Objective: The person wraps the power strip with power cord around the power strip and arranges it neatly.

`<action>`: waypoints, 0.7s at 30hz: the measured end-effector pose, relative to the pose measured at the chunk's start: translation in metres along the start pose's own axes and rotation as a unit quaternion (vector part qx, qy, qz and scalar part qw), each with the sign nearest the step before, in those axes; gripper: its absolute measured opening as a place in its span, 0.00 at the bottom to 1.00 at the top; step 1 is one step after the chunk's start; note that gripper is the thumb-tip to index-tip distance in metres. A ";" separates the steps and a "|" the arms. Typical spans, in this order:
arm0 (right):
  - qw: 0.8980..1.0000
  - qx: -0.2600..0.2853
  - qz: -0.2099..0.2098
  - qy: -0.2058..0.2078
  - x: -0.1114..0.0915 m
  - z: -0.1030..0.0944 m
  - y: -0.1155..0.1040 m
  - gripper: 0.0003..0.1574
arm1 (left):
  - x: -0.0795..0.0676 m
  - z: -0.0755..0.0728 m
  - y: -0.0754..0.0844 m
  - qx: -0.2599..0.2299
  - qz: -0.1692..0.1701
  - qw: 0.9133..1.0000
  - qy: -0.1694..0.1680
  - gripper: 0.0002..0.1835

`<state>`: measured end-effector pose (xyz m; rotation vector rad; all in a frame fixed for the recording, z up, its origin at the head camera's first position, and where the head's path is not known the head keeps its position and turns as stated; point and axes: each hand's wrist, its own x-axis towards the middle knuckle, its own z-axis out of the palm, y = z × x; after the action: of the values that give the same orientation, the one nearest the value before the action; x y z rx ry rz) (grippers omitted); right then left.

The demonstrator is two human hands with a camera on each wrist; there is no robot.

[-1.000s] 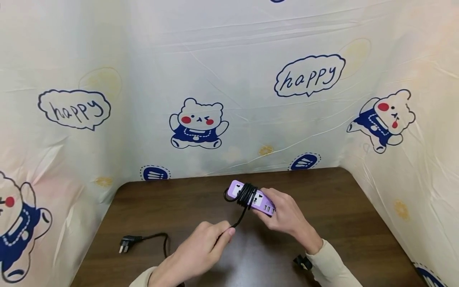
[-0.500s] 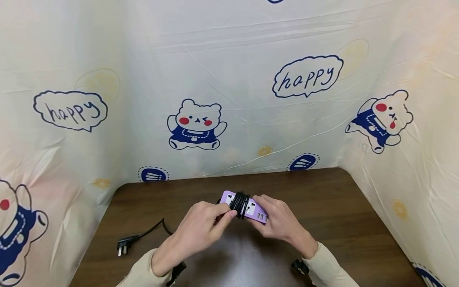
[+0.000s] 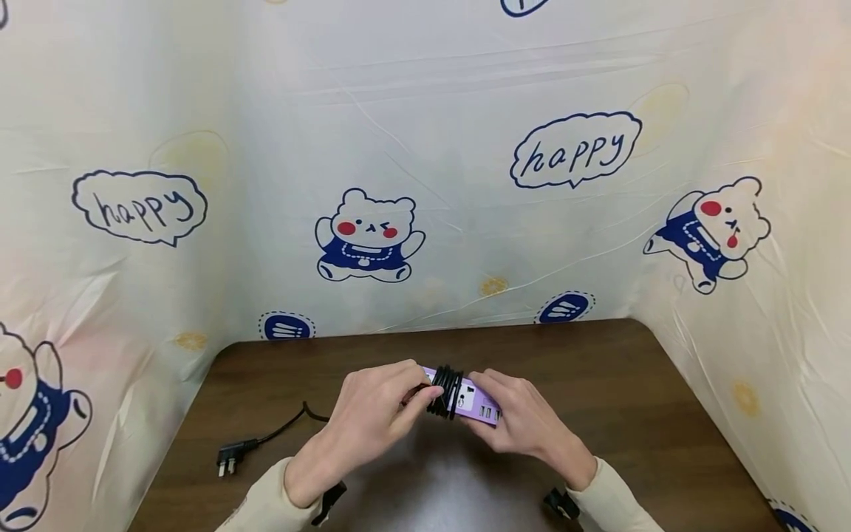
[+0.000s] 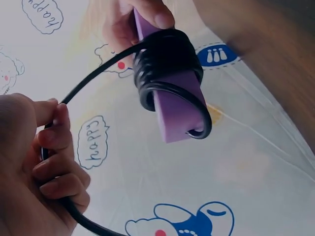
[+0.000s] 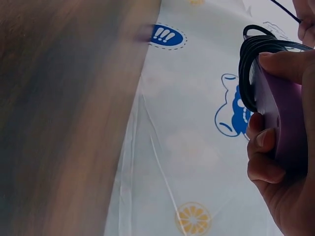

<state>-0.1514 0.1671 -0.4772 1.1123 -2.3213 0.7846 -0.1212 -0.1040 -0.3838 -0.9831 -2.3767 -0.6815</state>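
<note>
A purple power strip (image 3: 480, 405) with white socket faces and USB ports is held above the table, several turns of its black cord (image 3: 447, 391) wound round its middle. My right hand (image 3: 525, 414) grips the strip's USB end, thumb and fingers on opposite sides, as the right wrist view also shows. My left hand (image 3: 379, 403) pinches the cord between thumb and forefinger; the other fingers curl round it in the left wrist view. There the cord runs taut from the coil to the left fingertips (image 4: 58, 107). The cord leaves the strip's far end (image 4: 194, 132) in a loop.
The cord's black plug (image 3: 233, 454) lies on the brown wooden table (image 3: 598, 384) at the left, its tail running behind my left wrist. A white sheet (image 3: 459, 185) printed with bears surrounds the table's back and sides. Black wrist straps (image 3: 561, 504) show at both cuffs.
My left hand has moved up and away from me, carrying the cord to the strip's far-left side. The strip has come slightly lower and nearer. The plug has shifted a little on the table.
</note>
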 end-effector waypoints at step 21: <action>0.997 0.041 -0.056 -0.022 0.007 -0.001 -0.025 0.32 | 0.017 0.005 -0.026 -0.052 -0.009 0.998 -0.018 0.09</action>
<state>-0.1356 0.1512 -0.4644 1.2953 -2.2590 0.8285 -0.1524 -0.1091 -0.3844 -1.0247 -2.4042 -0.8076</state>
